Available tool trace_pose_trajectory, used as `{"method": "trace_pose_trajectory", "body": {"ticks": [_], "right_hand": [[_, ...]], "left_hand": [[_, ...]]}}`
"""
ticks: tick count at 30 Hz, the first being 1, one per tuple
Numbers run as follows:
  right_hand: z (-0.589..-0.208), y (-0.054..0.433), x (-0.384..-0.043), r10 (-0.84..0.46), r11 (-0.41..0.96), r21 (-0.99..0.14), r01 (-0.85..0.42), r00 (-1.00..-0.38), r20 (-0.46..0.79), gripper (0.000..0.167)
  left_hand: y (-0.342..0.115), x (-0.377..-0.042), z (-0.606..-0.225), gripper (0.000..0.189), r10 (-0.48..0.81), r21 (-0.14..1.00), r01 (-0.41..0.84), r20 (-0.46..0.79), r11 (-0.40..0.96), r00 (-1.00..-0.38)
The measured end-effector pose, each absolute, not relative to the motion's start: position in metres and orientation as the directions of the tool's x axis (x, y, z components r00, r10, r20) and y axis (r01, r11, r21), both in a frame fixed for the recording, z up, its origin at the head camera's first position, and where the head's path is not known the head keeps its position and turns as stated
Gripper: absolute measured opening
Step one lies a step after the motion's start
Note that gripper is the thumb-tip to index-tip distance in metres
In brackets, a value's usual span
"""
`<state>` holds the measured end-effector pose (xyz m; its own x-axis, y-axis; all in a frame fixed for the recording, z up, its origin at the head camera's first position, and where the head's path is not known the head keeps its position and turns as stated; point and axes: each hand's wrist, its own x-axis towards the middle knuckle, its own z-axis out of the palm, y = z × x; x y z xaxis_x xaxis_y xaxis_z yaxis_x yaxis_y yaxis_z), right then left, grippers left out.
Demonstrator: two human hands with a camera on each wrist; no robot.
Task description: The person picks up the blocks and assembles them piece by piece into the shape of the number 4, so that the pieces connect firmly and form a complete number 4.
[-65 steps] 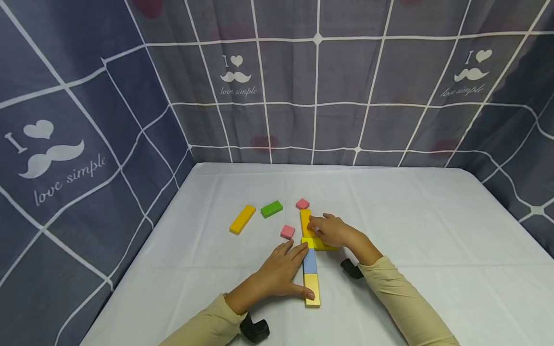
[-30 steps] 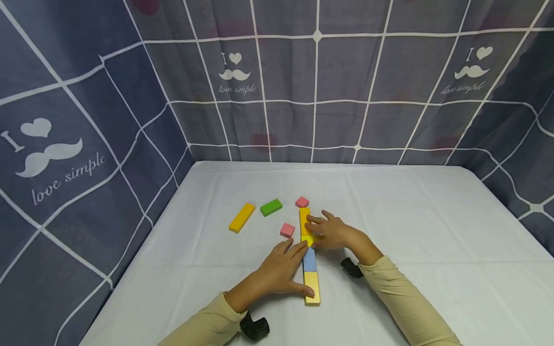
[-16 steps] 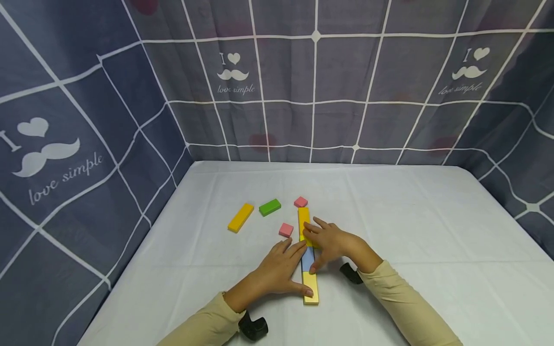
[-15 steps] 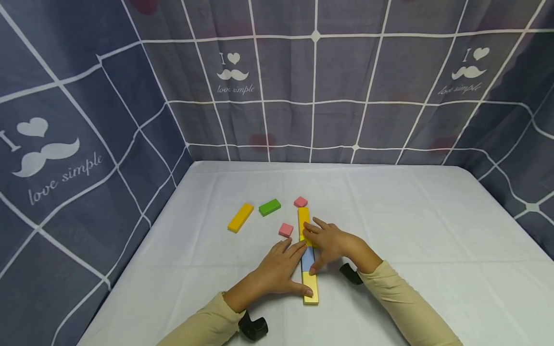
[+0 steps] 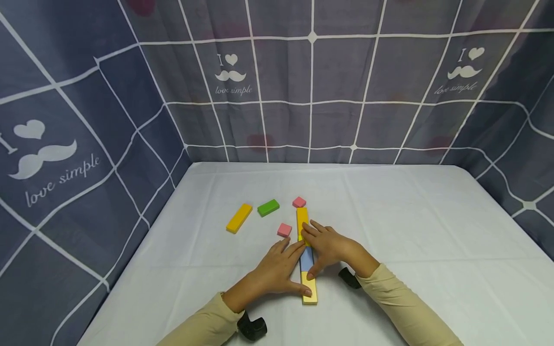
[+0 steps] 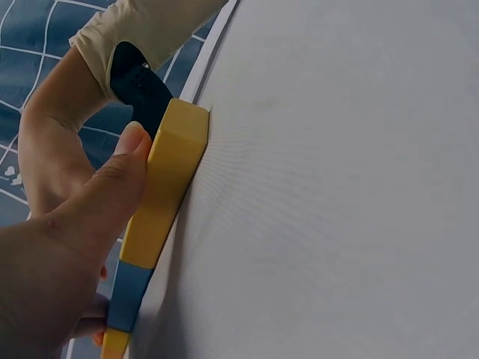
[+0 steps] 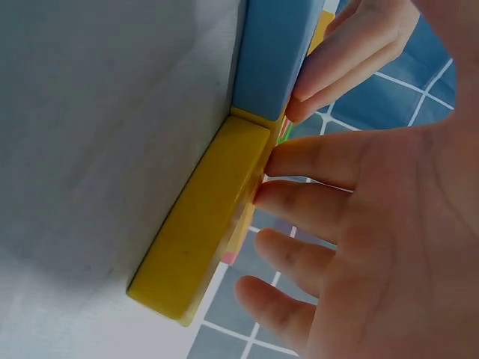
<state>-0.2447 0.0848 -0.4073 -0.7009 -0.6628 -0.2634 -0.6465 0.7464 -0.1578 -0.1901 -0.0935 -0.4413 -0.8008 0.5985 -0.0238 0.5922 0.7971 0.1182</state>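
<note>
A straight row of flat blocks runs away from me in the head view: a pale yellow block [image 5: 309, 289] nearest, then a blue block [image 5: 306, 259], a mostly covered yellow part, and an orange-yellow block [image 5: 301, 215] farthest. My left hand [image 5: 277, 269] rests along the row's left side, its thumb on the pale yellow block, its fingertips by the blue one. From the right, my right hand [image 5: 332, 248] lays extended fingers on the row; its thumb is near the blue and pale yellow joint. In the right wrist view, a yellow side block [image 7: 198, 217] juts from the row.
Left of the row lie an orange-yellow block [image 5: 239, 218], a green block [image 5: 268, 207] and a pink block [image 5: 284, 229]. Another pink block [image 5: 299, 202] sits just beyond the row's far end. A white cloth [image 5: 398, 216] covers the table, with a patterned curtain [image 5: 277, 96] around it.
My right hand has shifted toward me along the row, its thumb moving from the side block down to the near blocks. That side block is now covered in the head view. My left hand stays put.
</note>
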Motion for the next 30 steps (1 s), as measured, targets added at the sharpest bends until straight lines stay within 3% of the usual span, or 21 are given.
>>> {"method": "trace_pose_trajectory", "body": {"ticks": [18,30], "right_hand": [[-0.4074,0.0861,-0.2425,-0.674,0.739,-0.203,-0.643,-0.698,-0.244,0.112],[-0.4083,0.0887,-0.2421,-0.664,0.748,-0.238,-0.620,-0.703,-0.255,0.111]], "left_hand": [[-0.0936,-0.1855,-0.4394,0.106,0.603,0.065,0.601,-0.017,0.796,-0.797],[-0.0929,-0.1839,-0.4373,0.093,0.632,0.035,0.632,-0.021,0.774,-0.774]]}}
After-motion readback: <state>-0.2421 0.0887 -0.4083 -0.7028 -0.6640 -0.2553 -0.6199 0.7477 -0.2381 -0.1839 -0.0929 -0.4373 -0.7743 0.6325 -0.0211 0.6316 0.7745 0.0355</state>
